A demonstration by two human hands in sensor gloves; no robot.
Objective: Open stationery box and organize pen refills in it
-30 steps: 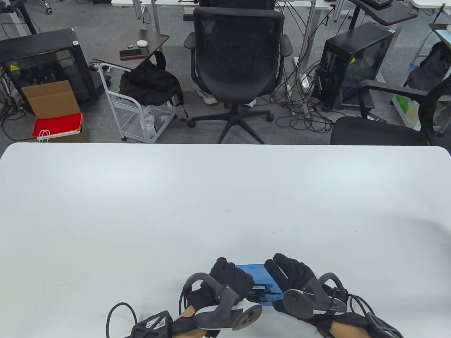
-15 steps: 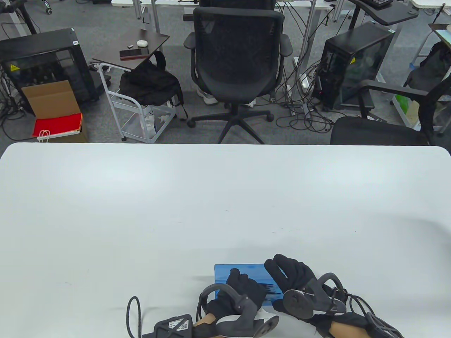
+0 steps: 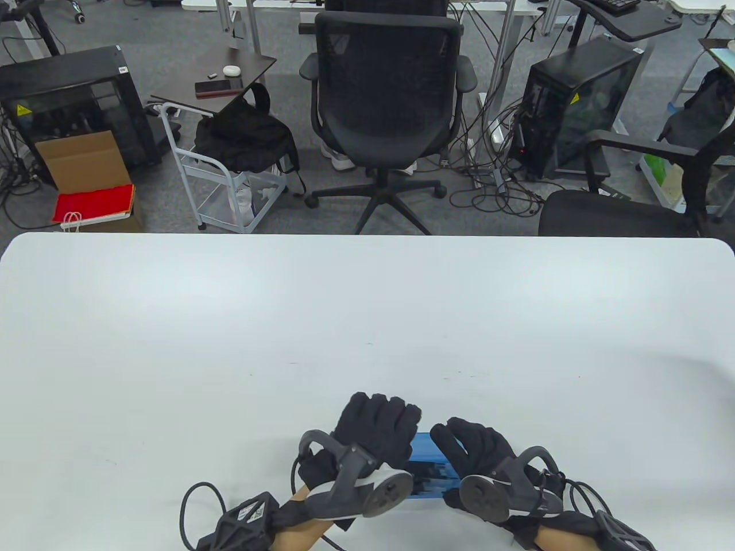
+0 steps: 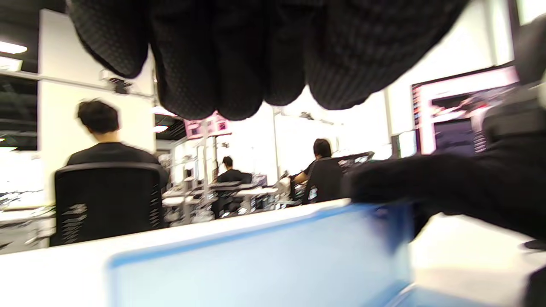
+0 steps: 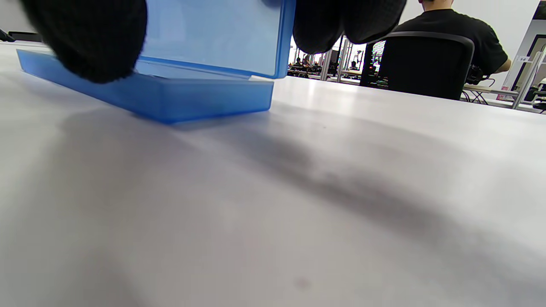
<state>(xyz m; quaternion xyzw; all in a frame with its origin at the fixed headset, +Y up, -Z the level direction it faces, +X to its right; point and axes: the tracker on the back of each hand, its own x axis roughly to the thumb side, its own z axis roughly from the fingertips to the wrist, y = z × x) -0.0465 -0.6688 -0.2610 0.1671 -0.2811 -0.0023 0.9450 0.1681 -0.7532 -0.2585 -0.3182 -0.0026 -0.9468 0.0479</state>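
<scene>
A translucent blue stationery box (image 3: pixel 430 465) lies near the table's front edge. Its lid (image 5: pixel 213 34) is raised off the base (image 5: pixel 170 96). Dark thin refills (image 3: pixel 429 481) show inside the base. My right hand (image 3: pixel 468 442) is at the box's right end, thumb (image 5: pixel 85 38) in front of the lid and fingers (image 5: pixel 345 19) behind its edge, pinching it. My left hand (image 3: pixel 379 422) arches over the far left part of the box. In the left wrist view its bent fingers (image 4: pixel 213 59) hang just above the lid's upper edge (image 4: pixel 256 232), with a gap between.
The white table (image 3: pixel 367 321) stretches bare beyond the box. Behind its far edge stand a black office chair (image 3: pixel 387 92), a second chair (image 3: pixel 620 206), a white cart with a black bag (image 3: pixel 241 149) and computer towers (image 3: pixel 580 97).
My left hand drew back toward me, baring the flat lid, then went forward again over the box's far side. The lid now stands raised. My right hand stayed at the right end.
</scene>
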